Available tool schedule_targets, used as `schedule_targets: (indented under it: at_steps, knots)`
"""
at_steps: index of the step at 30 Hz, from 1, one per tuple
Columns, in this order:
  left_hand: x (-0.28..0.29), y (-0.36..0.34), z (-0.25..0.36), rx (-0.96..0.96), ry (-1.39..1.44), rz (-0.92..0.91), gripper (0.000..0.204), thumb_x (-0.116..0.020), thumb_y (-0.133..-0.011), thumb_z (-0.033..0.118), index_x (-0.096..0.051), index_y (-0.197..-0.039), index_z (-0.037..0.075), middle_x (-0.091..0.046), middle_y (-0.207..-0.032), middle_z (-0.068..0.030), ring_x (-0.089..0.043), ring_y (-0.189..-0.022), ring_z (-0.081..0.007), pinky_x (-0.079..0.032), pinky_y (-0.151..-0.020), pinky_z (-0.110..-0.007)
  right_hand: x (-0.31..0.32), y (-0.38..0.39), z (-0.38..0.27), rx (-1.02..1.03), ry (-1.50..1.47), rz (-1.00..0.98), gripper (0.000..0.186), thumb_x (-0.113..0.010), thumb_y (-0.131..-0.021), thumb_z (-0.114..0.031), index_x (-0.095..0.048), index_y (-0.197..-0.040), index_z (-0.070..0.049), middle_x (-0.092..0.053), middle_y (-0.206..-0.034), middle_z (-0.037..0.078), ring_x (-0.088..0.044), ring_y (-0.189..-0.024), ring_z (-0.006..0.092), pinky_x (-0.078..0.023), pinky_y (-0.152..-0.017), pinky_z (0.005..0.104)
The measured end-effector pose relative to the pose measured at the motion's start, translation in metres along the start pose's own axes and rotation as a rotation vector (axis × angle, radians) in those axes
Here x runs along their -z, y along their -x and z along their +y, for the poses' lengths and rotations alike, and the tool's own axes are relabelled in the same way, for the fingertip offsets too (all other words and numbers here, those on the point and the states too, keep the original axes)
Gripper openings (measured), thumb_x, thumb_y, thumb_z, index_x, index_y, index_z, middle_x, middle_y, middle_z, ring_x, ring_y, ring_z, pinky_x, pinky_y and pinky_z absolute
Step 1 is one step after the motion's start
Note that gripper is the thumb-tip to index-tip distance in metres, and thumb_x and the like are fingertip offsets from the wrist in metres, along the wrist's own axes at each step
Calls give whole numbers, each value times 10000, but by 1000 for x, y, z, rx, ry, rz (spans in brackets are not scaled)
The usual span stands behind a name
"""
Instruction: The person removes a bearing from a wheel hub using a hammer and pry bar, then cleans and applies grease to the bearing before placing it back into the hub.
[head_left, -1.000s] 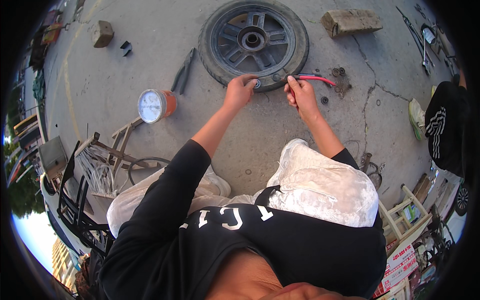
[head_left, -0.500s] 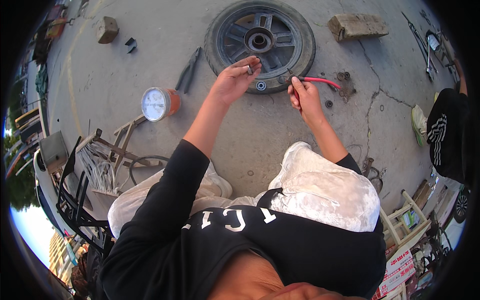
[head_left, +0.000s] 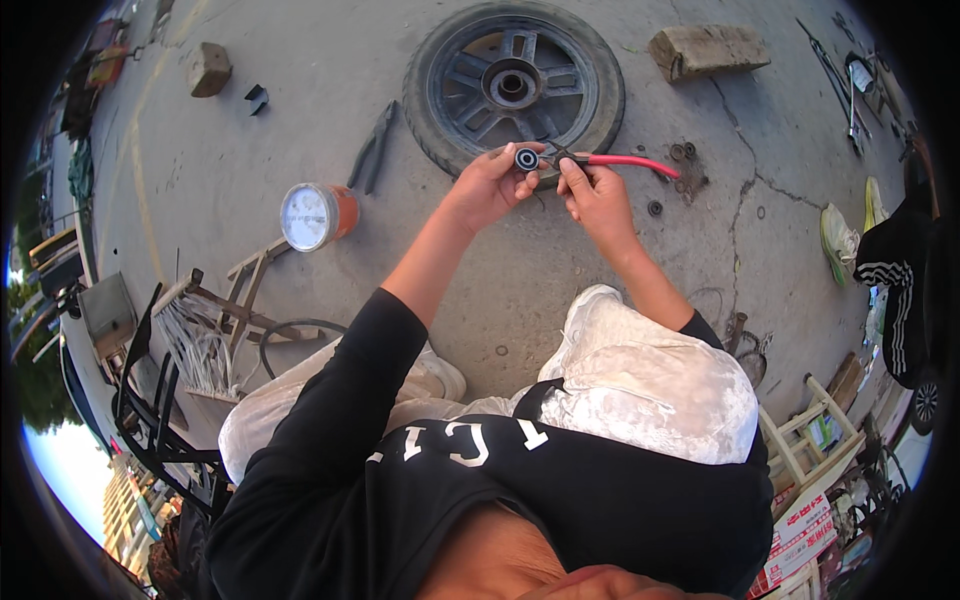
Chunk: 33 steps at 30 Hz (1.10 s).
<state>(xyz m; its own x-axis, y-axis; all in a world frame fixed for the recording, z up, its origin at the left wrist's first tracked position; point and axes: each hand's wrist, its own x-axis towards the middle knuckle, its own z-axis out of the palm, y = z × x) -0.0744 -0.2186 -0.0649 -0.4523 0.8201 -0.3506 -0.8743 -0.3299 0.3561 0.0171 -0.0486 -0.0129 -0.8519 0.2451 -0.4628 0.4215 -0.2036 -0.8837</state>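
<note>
A small round bearing (head_left: 527, 159) is held between the thumb and fingers of my left hand (head_left: 485, 192), its face with a dark ring turned up. My right hand (head_left: 600, 202) is closed round red-handled pliers (head_left: 632, 160). Their dark jaws point left, close beside the bearing; whether they touch it I cannot tell. Both hands are above the near edge of a wheel (head_left: 428, 125), which lies flat on the ground with a black tyre, a dark spoked rim and an open hub in the middle.
Large dark pliers (head_left: 374, 148) and an orange bucket (head_left: 345, 208) with a whitish lid lie left of the wheel. Wooden blocks (head_left: 708, 52) (head_left: 209, 70) sit farther off. Small greasy parts (head_left: 684, 155) are at right. Another person's dark trousers (head_left: 890, 270) show at the right edge.
The bearing that lay on the tyre's near edge is now in my left hand. My hands have come closer together, bringing the plier jaws beside the bearing.
</note>
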Motion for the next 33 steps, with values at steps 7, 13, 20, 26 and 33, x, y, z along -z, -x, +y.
schedule_targets:
  at_steps: [7,13,20,26,33]
  knots:
    - [-14,-2,-12,-65,-55,99,413,-524,-1011,265,-505,-1298,-32,-642,-995,-73,-603,-817,-144,-508,-718,-269,-1,1,4,97,139,0,291,-590,-982,-282,-613,-828,-37,-558,-665,-21,-459,-501,34,-346,-450,211]
    - [-16,-3,-14,-94,-37,106,414,-580,-983,200,-500,-1320,-29,-649,-1051,-84,-619,-920,-161,-508,-781,-278,-1,2,4,124,140,23,279,-595,-979,-273,-624,-849,-28,-562,-668,-19,-462,-508,35,-348,-452,214]
    - [-15,-3,-16,-117,-54,124,448,-605,-967,180,-476,-1324,-58,-646,-1104,-114,-628,-941,-170,-516,-844,-292,-1,4,0,145,216,44,265,-603,-972,-259,-647,-873,-17,-585,-673,-16,-494,-550,43,-380,-499,230]
    - [-17,-5,-19,-161,-62,180,458,-631,-948,149,-473,-1320,-67,-647,-1118,-133,-628,-952,-180,-518,-875,-310,-3,5,-4,201,312,89,244,-602,-957,-221,-655,-890,7,-626,-666,41,-579,-599,113,-443,-566,287]
    - [-19,-7,-23,-265,-207,225,410,-655,-933,138,-535,-1264,-72,-659,-1096,-138,-630,-938,-182,-514,-831,-299,-5,4,-2,224,336,111,216,-598,-948,-189,-644,-877,10,-633,-656,67,-602,-585,156,-455,-566,315]
